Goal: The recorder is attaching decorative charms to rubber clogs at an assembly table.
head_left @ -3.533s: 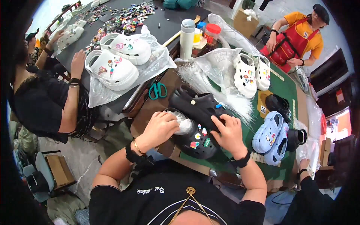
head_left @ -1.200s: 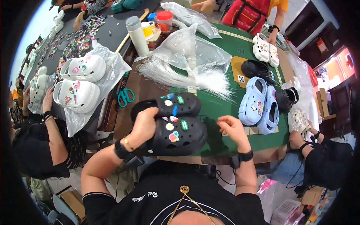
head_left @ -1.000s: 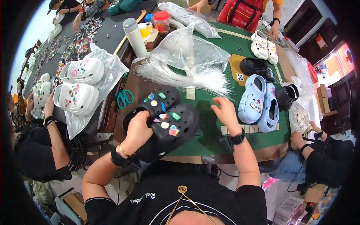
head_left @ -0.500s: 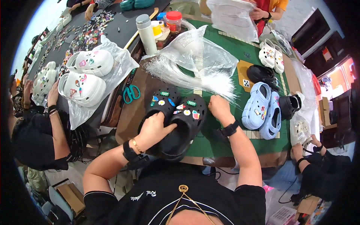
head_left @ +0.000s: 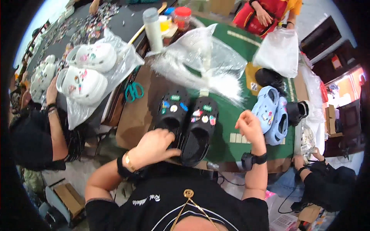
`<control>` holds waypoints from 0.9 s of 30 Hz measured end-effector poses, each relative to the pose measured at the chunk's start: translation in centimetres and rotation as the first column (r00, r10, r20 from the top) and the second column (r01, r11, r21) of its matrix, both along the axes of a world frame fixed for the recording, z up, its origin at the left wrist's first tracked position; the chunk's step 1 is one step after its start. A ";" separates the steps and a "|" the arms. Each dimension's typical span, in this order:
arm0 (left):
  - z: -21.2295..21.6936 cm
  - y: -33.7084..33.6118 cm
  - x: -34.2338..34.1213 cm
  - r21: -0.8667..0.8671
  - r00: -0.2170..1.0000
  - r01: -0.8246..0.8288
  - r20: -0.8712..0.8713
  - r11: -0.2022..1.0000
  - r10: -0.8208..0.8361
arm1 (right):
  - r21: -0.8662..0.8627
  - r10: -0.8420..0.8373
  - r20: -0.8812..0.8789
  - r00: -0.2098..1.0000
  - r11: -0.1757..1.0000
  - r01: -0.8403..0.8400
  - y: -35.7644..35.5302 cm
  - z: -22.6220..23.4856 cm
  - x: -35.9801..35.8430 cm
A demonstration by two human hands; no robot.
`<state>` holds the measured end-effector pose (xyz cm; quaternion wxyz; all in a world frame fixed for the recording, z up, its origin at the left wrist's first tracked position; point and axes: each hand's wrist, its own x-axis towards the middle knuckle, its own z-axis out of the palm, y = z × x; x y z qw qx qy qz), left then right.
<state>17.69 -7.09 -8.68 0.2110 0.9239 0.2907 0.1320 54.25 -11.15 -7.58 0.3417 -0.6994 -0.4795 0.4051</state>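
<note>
Two black clogs with colourful charms lie side by side on the table, toes pointing away from me. My left hand curls over the heel end of the left clog, hiding that part, its thumb stretched toward the other one. Off to the right, my right hand is raised with its fingers curled together; whether something small is in them I cannot make out. Beside it sits a pair of light blue clogs, also charmed. Beyond the black clogs, a bundle of thin clear strands spreads across a clear plastic bag.
Teal-handled scissors lie left of the black clogs. A grey-white bottle and a red-lidded jar stand farther back. White clogs rest on plastic by a co-worker's arm. Across the table, another person holds a white bag.
The black clogs now lie flatter and straighter, slightly apart. My left hand has shifted toward me; my right hand has moved right, near the blue clogs. The far person's bag has moved right.
</note>
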 end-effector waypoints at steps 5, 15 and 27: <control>1.6 -0.2 -0.7 -0.048 0.965 0.249 -0.072 0.967 -0.252 | 0.084 0.034 0.164 0.986 0.995 -0.048 0.9 -1.8 -2.4; 0.4 0.7 3.1 0.126 0.899 0.436 -0.015 0.891 -0.437 | 0.236 -0.136 0.064 0.989 0.965 0.117 1.4 -5.5 -8.1; -1.0 1.7 3.7 0.202 0.947 0.073 0.292 0.977 -0.131 | 0.363 -0.193 -0.075 0.978 0.909 0.207 4.7 -8.4 -8.3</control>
